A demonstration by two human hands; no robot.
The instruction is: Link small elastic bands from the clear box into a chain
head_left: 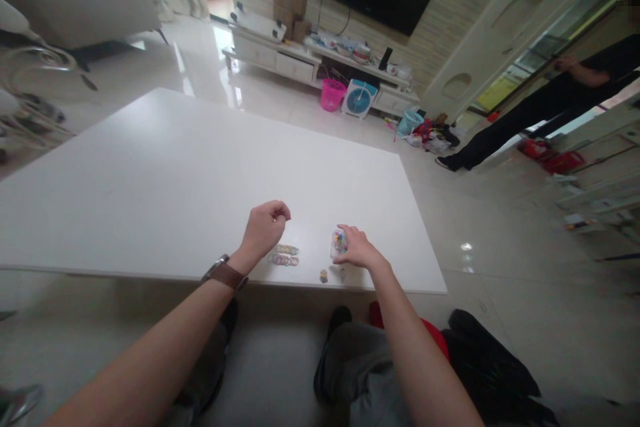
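My right hand [356,249] is closed around a small clear container [338,242] holding colourful small items, near the front edge of the white table [165,173]. Hovering just above the table, my left hand [265,227] has its fingers curled in a pinch, and I cannot make out what is between them. A brown watch sits on that wrist. Several small coloured rings [284,255] lie on the table just right of my left hand. Two tiny objects [324,275] lie by the table edge below the container.
A person in dark clothes [540,107] stands at the far right. A TV stand [320,53] with a pink basket [332,94] and a blue fan [359,99] lines the far wall. A sofa [75,0] is at the far left.
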